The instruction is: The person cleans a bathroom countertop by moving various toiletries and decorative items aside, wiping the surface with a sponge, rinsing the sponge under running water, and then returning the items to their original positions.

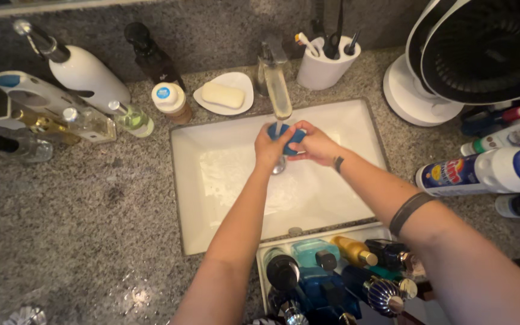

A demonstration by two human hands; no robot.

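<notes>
A small blue object (288, 136) is gripped between both hands under the tap (276, 84), above the white basin (224, 174). The left hand (269, 147) is curled around its near end, the right hand (313, 142) closed over its far side; its long axis runs hand to hand.

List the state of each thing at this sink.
Faucet: running.
Blue object: held under the stream by both hands.
Left hand: gripping it.
Right hand: gripping it.
Soap bar: resting on white dish.
Sink: drain open.
</notes>
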